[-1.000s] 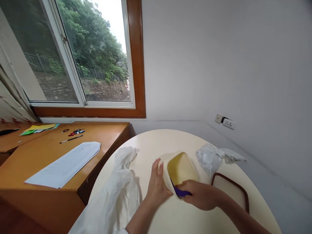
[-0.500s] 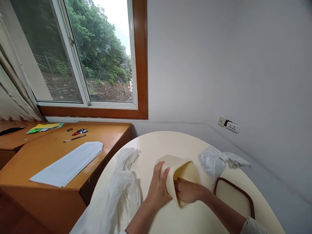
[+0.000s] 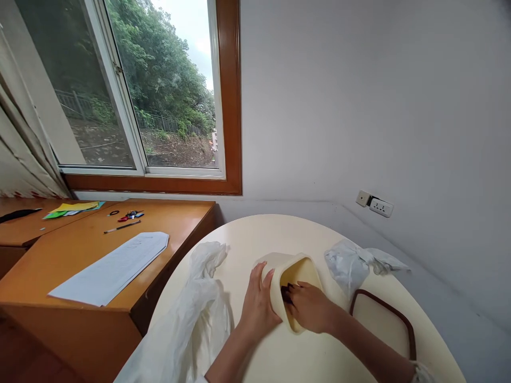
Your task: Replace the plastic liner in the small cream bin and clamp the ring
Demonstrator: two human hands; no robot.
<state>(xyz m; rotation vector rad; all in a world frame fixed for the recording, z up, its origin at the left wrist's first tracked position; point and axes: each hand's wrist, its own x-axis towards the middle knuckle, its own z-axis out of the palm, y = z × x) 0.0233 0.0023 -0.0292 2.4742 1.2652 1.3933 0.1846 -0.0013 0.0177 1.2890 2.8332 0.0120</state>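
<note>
Head camera: near the middle of a round, cream tabletop, a cream container is tipped with its mouth facing the right hand. The left hand grasps its side, fingers over the top and thumb low near the rim. The right hand reaches into the mouth, fingertips beside a dark item; whether that grip has closed on it cannot be told. A crumpled white plastic bag lies left of the left forearm. Rightward sit a gathered plastic bag and, nearer, a pale brown-edged panel beside the right forearm.
</note>
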